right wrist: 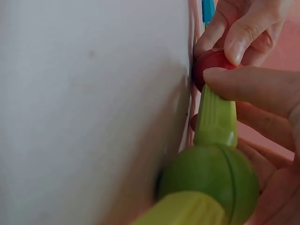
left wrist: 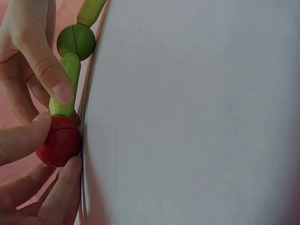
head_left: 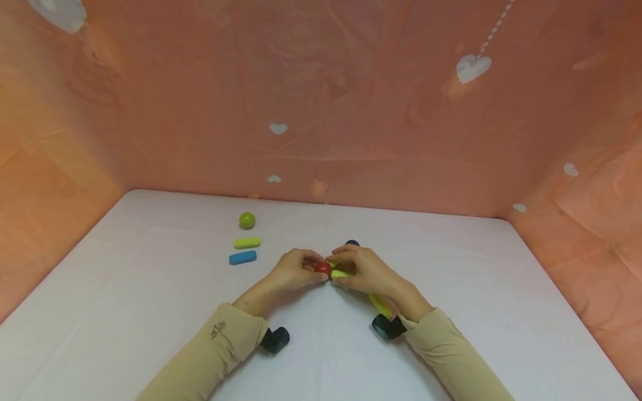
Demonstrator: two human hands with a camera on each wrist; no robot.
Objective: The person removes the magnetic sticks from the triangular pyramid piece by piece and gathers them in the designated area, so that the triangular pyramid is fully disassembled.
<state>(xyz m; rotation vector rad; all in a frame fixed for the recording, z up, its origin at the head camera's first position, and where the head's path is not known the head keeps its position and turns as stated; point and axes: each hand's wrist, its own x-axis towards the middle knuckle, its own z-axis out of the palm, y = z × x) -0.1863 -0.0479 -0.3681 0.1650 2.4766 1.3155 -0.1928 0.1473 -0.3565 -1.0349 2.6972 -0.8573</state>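
Note:
My left hand (head_left: 296, 270) pinches a glossy red ball (head_left: 323, 270) between thumb and fingers, just above the white table. My right hand (head_left: 368, 270) grips a ribbed lime-green rod (right wrist: 215, 117), whose end meets the red ball. At the rod's other end sits a green ball (left wrist: 77, 42) with a seam round it, and a second lime rod (head_left: 379, 306) continues from that ball below my right wrist. Whether the first rod is fixed into the red ball is hidden by the fingers. A dark blue ball (head_left: 352, 243) shows partly behind my right hand.
To the left on the white table (head_left: 150, 289) lie a loose green ball (head_left: 247, 220), a lime rod (head_left: 247, 243) and a blue rod (head_left: 243, 257). Black wrist cameras (head_left: 276, 340) hang by both sleeves. Orange cloth (head_left: 321, 111) with hearts encloses the back and sides.

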